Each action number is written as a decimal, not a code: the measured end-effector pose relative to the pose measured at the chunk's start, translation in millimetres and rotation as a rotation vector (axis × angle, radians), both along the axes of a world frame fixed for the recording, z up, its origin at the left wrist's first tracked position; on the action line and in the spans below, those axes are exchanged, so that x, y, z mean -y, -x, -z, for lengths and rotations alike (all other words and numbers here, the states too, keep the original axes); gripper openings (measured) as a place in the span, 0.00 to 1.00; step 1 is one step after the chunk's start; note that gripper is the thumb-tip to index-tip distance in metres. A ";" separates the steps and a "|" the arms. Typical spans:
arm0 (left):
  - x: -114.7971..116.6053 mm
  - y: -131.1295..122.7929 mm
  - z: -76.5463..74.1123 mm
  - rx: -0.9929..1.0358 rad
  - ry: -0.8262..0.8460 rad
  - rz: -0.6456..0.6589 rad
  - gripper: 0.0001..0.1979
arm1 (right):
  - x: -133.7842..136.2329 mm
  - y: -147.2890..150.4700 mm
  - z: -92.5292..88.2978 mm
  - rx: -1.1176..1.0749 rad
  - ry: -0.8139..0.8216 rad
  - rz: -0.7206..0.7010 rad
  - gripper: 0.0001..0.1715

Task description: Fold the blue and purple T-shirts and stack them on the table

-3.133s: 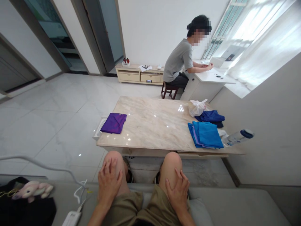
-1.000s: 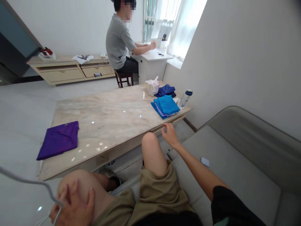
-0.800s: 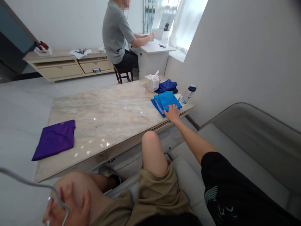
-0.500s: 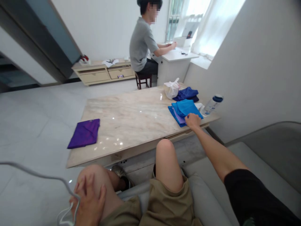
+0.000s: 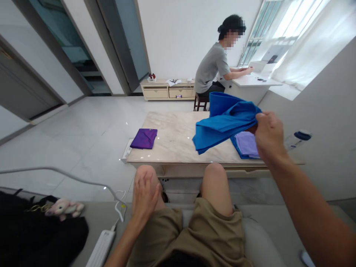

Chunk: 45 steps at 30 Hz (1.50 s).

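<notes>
My right hand (image 5: 269, 136) is closed on a bright blue garment (image 5: 224, 120) and holds it in the air above the right part of the marble table (image 5: 178, 141). Under it a folded stack remains on the table, with a lilac garment (image 5: 247, 144) on top. My left hand (image 5: 144, 193) lies flat with fingers apart on my left knee. A folded purple garment (image 5: 144, 138) lies at the table's left end.
A water bottle (image 5: 297, 139) lies at the table's right edge by the wall. A person in a grey shirt (image 5: 213, 70) sits at a white desk beyond the table. On the sofa to my left are a black bag with a pink plush toy (image 5: 62, 207), a cable and a white power strip (image 5: 100, 247).
My right hand left my knee, reached to the blue stack at the table's right end, gripped the top blue garment and lifted it. The left hand stayed on my knee.
</notes>
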<state>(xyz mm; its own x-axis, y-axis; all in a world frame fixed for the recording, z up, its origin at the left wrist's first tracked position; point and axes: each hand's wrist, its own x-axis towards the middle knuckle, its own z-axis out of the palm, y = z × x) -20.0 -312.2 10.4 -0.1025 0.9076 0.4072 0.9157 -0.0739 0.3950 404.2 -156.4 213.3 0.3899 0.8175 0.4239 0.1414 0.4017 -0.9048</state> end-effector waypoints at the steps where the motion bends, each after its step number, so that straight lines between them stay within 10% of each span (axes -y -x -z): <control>1: 2.5 -5.3 -12.4 0.084 -0.027 0.055 0.27 | 17.5 24.0 -2.2 -0.044 0.016 -0.048 0.10; 7: 11.8 -30.7 -88.0 0.526 0.007 0.187 0.34 | 104.7 105.9 -10.3 0.023 0.233 -0.462 0.19; 14: -5.9 -75.4 -100.6 1.075 0.691 0.642 0.30 | 116.9 128.7 -6.3 0.076 0.357 -0.755 0.30; 18: -22.1 -90.0 -110.7 1.265 0.638 0.649 0.41 | 105.0 121.5 5.8 0.009 0.425 -0.725 0.32; 24: -33.9 -91.0 -120.0 0.986 0.536 0.660 0.30 | 123.8 124.7 40.8 0.011 0.418 -0.665 0.32; 31: -6.0 -86.2 -166.5 0.839 0.357 0.619 0.12 | 152.0 126.9 12.1 -0.015 0.277 -0.614 0.26; 39: -2.2 -74.9 -114.0 0.893 0.326 0.377 0.23 | 155.7 153.6 137.9 -0.107 0.464 -0.629 0.37; 45: -17.4 -68.9 -152.3 0.740 0.216 0.411 0.24 | 126.1 158.0 81.1 0.056 0.360 -0.488 0.20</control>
<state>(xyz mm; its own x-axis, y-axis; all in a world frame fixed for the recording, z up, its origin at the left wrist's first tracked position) 48.9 -294.8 162.8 0.0800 0.9803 0.1804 0.3353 -0.1969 0.9213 246.2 -282.5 132.2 -0.0809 0.9920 0.0966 0.0696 0.1023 -0.9923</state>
